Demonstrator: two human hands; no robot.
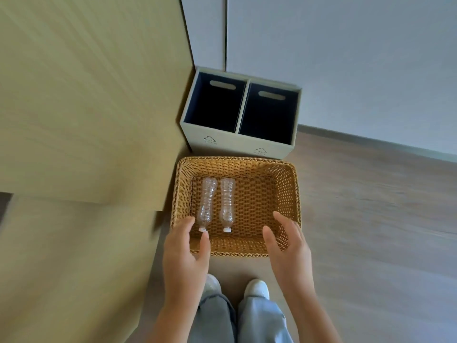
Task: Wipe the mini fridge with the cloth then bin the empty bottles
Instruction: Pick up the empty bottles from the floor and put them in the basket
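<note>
Bottles lie side by side in the left half of the basket (284, 191), caps toward the person: left bottle (207, 203) and right bottle (227, 204), both clear and apparently empty. Just above the basket at frame centre stands the bin (237, 142), its two dark compartments open, close enough for a short toss. Both hands are open and hold nothing; the left hand (184, 251) reaches for the left bottle's cap, the right hand (286, 246) hovers over the basket's near right corner. No fridge or cloth shows.
</note>
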